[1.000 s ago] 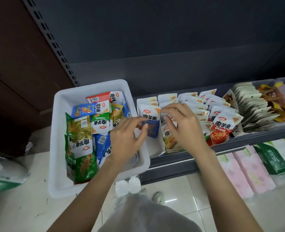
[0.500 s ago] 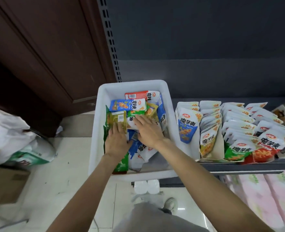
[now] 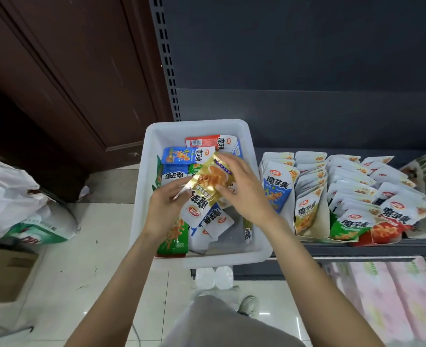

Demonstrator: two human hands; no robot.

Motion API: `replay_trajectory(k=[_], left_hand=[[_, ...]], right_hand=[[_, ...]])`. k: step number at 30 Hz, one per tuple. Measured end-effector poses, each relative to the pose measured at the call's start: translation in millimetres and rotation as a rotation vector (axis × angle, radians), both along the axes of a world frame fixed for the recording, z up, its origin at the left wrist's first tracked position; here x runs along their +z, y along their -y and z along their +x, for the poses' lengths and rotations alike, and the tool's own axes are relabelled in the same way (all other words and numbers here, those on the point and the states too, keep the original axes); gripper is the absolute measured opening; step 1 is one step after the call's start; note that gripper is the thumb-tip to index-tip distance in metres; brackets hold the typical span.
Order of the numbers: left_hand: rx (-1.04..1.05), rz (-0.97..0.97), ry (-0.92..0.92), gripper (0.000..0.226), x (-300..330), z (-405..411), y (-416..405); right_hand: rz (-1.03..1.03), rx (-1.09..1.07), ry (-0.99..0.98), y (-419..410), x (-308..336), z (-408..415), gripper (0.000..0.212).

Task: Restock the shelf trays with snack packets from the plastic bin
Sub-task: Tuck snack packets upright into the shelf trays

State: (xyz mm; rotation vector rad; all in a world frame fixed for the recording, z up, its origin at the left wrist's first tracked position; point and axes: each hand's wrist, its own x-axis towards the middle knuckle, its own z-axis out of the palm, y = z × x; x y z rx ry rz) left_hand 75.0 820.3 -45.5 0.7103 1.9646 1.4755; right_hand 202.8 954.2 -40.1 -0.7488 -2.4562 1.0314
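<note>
Seen from a head-worn camera looking down, two bare hands meet over a white plastic bin (image 3: 254, 256) of snack packets. Between them they hold one gold-and-white packet (image 3: 206, 189), lifted just above the pile and tilted, its gold end away from the person.

The left hand (image 3: 165, 209) grips the packet's near left edge, fingers curled beneath and thumb on top. The right hand (image 3: 244, 194) pinches the far right side, thumb on the printed face and fingers wrapped behind. Neither hand holds anything else.

Beneath the hands, more loose packets (image 3: 179, 161) lie jumbled in the bin — blue, green, red and white, overlapping at odd angles. To the right of the right hand, just beside the bin, the shelf trays (image 3: 314, 234) hold rows of packets standing upright, one behind another; the nearest rows look well filled.

The packet is probably very light, a soft pouch with a glossy film skin that crumples and may slide between fingertips. Its stiffer sealed edges look like the surest places to pinch — squeezing the middle would likely only dent the contents. To stand it in a tray, holding it by the top seam would probably let it drop in upright.

To the left of the left hand, bags (image 3: 14, 196) sit on the tiled floor.
</note>
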Motion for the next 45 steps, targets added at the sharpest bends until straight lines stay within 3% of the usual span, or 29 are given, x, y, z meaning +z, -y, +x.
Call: replay_trajectory(k=[7,10,12,14,17,20,23,25,30,37,45], left_hand=[[-0.253,0.041,-0.077,0.033,25.7,12.9,-6.8],[-0.172,0.115,0.121,0.038,32.7,24.6,-15.9],[-0.210,0.142,0.215,0.033,39.0,38.4,-28.4],[-0.269,0.147,0.140,0.020,45.0,56.2,-44.3],[-0.277,0.202,-0.042,0.002,52.7,84.8,-71.7],[-0.353,0.221,-0.340,0.005,54.1,113.0,-95.3],[-0.404,0.239,-0.711,0.009,45.9,130.4,-106.5],[-0.415,0.215,-0.816,0.014,36.1,136.0,-110.6],[-0.382,0.160,-0.846,0.012,28.3,147.1,-125.9],[-0.438,0.083,-0.658,0.008,28.0,161.2,-131.4],[-0.474,0.081,-0.787,0.026,-6.7,154.3,-123.0]], right_hand=[[0.110,-0.127,0.047,-13.0,30.8,38.5,0.044],[-0.006,-0.223,-0.097,-17.2,39.1,71.3,0.020],[-0.085,-0.377,-0.229,-14.7,38.2,96.8,0.017],[-0.092,-0.489,-0.270,-10.8,34.4,120.0,0.019],[0.039,-0.600,-0.165,-8.0,22.9,148.7,0.015],[0.268,-0.715,-0.023,-3.2,11.6,166.8,0.028],[0.227,-0.735,-0.053,1.7,2.9,174.5,0.040],[0.156,-0.684,-0.046,2.5,-6.0,175.9,0.044],[0.010,-0.623,0.012,-1.3,-29.1,169.4,0.054],[0.020,-0.657,0.030,-8.6,-36.3,164.7,0.064],[0.098,-0.690,0.178,-3.8,-43.1,153.3,0.061]])
